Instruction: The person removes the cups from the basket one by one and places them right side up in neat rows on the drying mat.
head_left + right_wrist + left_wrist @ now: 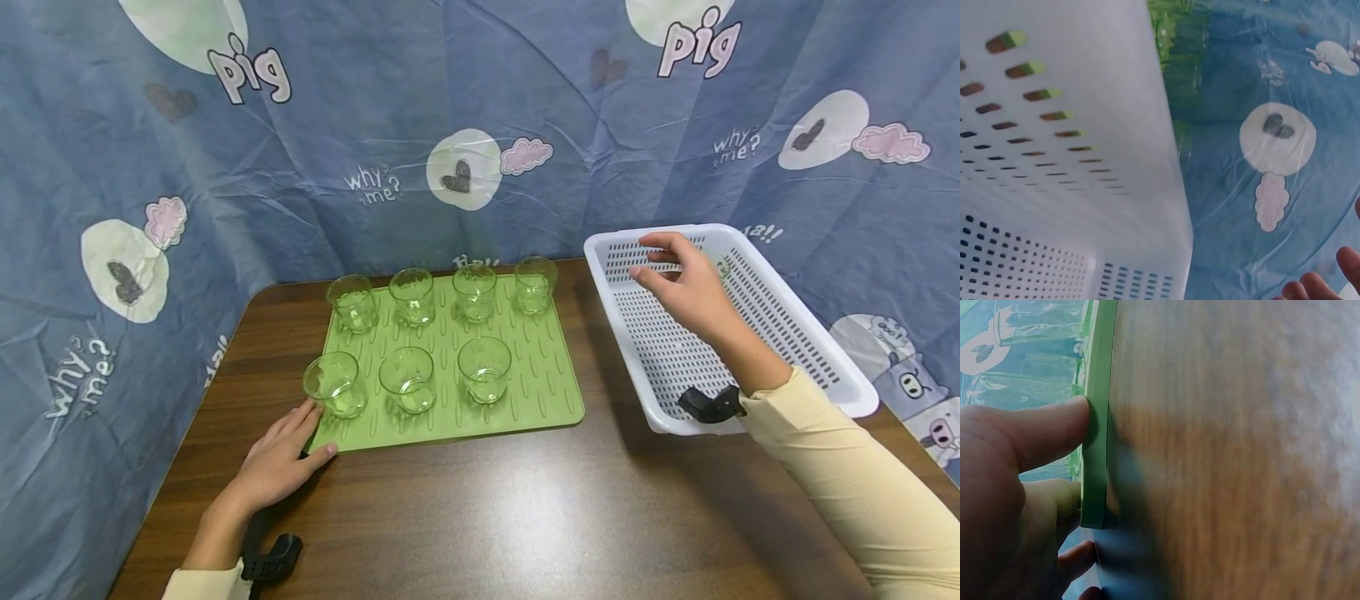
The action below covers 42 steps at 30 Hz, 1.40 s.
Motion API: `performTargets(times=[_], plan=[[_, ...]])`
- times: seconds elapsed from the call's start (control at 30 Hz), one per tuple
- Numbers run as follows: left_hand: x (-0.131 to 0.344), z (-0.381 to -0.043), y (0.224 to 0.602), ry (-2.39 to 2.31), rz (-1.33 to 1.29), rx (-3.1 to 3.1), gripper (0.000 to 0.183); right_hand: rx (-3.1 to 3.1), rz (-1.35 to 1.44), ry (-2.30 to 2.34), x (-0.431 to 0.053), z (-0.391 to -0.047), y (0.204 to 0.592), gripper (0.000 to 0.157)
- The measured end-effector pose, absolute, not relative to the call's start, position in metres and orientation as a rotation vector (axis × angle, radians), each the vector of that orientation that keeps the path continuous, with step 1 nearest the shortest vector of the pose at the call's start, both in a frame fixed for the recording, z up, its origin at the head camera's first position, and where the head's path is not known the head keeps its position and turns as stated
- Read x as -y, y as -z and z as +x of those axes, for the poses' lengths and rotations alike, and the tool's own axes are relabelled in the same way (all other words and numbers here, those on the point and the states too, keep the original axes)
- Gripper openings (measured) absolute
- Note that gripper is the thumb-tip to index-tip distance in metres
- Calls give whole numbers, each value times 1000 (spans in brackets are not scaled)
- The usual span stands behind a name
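Several clear drinking glasses stand upright on a green ridged mat (528, 408). Three make up the front row: a left glass (335, 385), a middle glass (407, 380) and a right glass (484, 371). My left hand (279, 458) rests at the mat's front left corner, thumb on the mat's edge (1094, 469), fingers beside the left glass. Over the white plastic basket (622, 333) hangs my right hand (692, 287), fingers loosely bent and holding nothing. Partly hidden behind that hand, a clear greenish glass (724, 267) shows inside the basket.
More glasses line the mat's back edge, from a back left glass (352, 304) to a back right glass (535, 286). The brown wooden table (465, 508) runs up to a blue printed curtain (300, 183) behind and at the sides.
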<state>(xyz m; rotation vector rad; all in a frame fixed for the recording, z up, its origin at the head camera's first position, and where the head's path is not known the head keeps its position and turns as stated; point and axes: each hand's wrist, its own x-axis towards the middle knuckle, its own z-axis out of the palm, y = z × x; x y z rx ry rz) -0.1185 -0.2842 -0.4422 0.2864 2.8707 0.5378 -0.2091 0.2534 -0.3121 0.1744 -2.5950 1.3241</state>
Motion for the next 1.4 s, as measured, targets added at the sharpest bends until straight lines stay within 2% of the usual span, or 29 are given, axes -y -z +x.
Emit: performTargets(times=[0.67,1.4], plan=[[283,-118,441,-538,294,-2877,78,2688,57,-1211,-274,-228,328,50],[285,-119,444,-525,309,-2897,78,2768,-148,-1011,-328,-253,348,53]])
